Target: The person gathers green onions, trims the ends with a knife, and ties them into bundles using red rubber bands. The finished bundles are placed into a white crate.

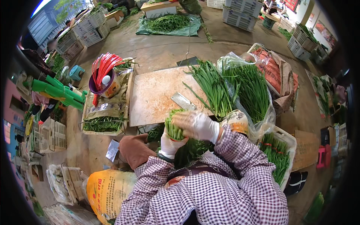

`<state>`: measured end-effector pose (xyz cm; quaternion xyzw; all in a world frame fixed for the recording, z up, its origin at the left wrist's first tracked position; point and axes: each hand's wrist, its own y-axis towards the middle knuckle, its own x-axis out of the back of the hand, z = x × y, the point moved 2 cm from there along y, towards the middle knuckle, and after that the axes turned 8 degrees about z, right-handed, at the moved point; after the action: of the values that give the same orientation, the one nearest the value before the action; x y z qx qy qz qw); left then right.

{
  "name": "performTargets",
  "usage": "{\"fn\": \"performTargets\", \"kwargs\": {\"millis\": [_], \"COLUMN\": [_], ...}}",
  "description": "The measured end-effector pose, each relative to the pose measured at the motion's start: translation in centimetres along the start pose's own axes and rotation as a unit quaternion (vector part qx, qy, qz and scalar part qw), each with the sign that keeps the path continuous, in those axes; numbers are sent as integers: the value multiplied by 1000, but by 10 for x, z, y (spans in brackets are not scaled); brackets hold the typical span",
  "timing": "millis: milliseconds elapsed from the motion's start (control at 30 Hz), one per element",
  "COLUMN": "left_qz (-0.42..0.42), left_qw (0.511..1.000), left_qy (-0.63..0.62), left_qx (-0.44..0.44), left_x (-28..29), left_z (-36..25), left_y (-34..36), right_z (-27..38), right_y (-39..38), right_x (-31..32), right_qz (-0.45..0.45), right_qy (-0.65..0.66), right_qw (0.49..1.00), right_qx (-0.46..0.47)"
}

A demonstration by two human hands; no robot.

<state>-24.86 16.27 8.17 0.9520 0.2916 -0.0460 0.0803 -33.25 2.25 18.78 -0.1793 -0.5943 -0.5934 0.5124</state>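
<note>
Green bundle (174,129), centre of frame, is gripped by my curled left hand (171,145); my blurred right hand (197,125) overlaps it, its fingers unclear. 1 cleaver (183,101) lies on the stained board (153,90) above; white crates (241,18) stand on the floor (157,52), upper right.

The white-gloved right hand (197,125) is smeared by motion, so its exact finger contact cannot be told; it hides part of the upright bundle of pale-green stalks (172,129). The bundle's lower end disappears inside the white-gloved left hand (172,145). Forearms partly cover the dark-green leaves (191,154) below. Near left, a sleeve overlaps the orange-yellow printed sack (112,189). The near edge cuts off the purple-and-white checked shirt (210,198); the far edge cuts the stacked white plastic crates (240,18). People (275,7) at far right are too small to make out.
</note>
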Motion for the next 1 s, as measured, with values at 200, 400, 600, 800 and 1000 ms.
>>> {"fn": "performTargets", "kwargs": {"millis": [200, 400, 600, 800, 1000], "left_qz": [62, -26, 67, 61, 60], "left_qw": [992, 974, 986, 973, 955], "left_qy": [-101, -200, -128, -213, -248], "left_qx": [38, 106, 79, 57, 149], "left_x": [14, 3, 12, 3, 32], "left_z": [-7, -34, -22, 4, 22], "left_y": [2, 28, 21, 13, 10], "right_z": [-58, 20, -6, -8, -22], "right_y": [-48, -52, -50, -58, -64], "right_x": [8, -82, -85, -98, -73], "right_qz": [-165, -122, -128, -102, 38], "right_qy": [190, 622, 631, 658, 582], "right_qw": [934, 726, 698, 690, 779], "right_qx": [-252, -266, -313, -284, -231]}}
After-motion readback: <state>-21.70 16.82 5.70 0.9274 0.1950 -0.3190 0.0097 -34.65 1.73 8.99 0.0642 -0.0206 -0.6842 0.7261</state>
